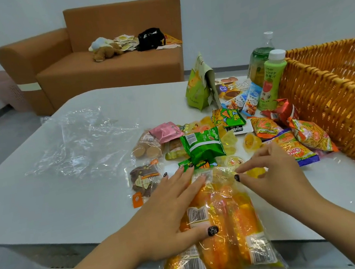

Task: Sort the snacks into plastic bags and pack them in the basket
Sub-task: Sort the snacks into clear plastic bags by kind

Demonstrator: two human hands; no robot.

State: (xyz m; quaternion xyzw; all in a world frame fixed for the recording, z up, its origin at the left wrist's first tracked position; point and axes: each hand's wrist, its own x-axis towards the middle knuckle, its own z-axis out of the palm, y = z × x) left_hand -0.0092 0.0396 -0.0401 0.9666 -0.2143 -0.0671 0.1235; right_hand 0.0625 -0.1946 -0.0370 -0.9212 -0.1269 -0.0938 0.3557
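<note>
Your left hand (171,208) lies flat, fingers straight, pressing the filled plastic bag (223,237) of orange snack packets at the table's (45,209) near edge. Your right hand (270,171) pinches the bag's far end. Loose snacks (203,144) lie just beyond; the wicker basket (336,103) stands at right.

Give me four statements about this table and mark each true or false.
1. The left hand lies flat on the clear plastic bag of orange snack packs. True.
2. The woven wicker basket stands on the left of the table. False: on the right.
3. The green juice bottle with white cap lies on its side. False: it stands upright.
4. An empty clear plastic bag lies on the white table. True.
</note>
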